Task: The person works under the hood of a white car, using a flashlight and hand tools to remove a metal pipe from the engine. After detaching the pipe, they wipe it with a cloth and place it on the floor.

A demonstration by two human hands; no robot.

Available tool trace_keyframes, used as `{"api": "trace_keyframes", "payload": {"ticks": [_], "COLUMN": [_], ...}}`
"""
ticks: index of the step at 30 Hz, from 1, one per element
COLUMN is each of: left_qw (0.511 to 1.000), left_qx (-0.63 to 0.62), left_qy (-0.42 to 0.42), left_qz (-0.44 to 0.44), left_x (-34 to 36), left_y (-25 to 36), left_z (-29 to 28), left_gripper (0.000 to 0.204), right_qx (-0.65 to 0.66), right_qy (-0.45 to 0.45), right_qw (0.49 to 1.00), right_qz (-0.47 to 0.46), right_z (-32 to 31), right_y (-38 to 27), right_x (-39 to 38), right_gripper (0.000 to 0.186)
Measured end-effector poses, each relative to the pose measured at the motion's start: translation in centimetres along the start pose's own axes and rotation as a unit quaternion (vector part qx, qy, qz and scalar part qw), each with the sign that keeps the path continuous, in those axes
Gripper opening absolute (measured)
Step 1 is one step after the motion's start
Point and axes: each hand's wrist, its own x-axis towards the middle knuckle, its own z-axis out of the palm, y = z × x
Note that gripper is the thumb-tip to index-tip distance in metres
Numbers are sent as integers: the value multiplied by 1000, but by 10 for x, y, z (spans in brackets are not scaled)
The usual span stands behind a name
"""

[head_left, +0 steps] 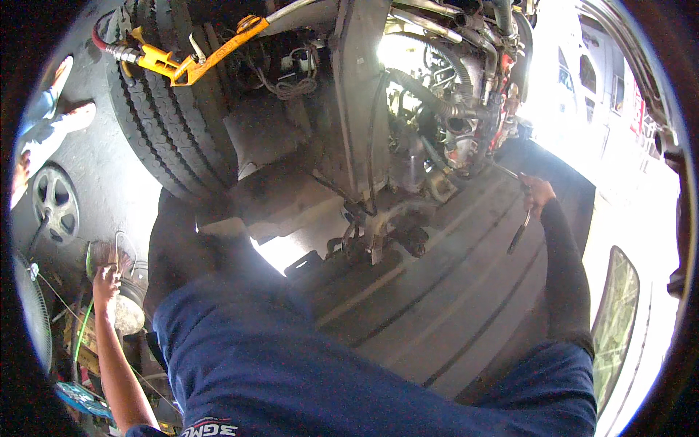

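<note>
My right hand (537, 193) is closed around a slim hand tool (518, 236) with a metal shaft and a dark grip. The grip points down toward me, and the shaft's thin far end reaches toward the engine (466, 131). Below the hand lies a dark ribbed panel (437, 291). Out to the left, my left hand (107, 286) is closed, its fingers pressed together beside reddish bristles and a thin stick. What it grips is too small to make out. My body leans across between the tyre and the panel.
A large tyre (171, 109) stands at the upper left. On it lies a yellow-orange tool (191, 67) with a red hose. A grey upright beam (355, 109) rises beside the engine. A spoked wheel (56, 202) is on the floor, near another person's feet (79, 116).
</note>
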Motion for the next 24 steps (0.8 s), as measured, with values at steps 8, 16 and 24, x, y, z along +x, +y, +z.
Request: {"api": "trace_keyframes", "payload": {"ticks": [8, 16, 24], "left_qw": [968, 977, 879], "left_qx": [247, 205, 429], "left_qy": [42, -24, 93], "left_qz": [8, -44, 184], "left_x": [-30, 3, -81], "left_y": [25, 1, 98], "left_z": [6, -14, 135], "left_gripper": [20, 28, 27], "right_qx": [-400, -44, -332], "right_qy": [221, -67, 232], "right_qw": [744, 996, 868], "right_qz": [-488, -30, -287], "right_z": [11, -11, 21], "right_y": [26, 14, 29], "right_x": [-5, 22, -8], "right_gripper": [39, 33, 56]}}
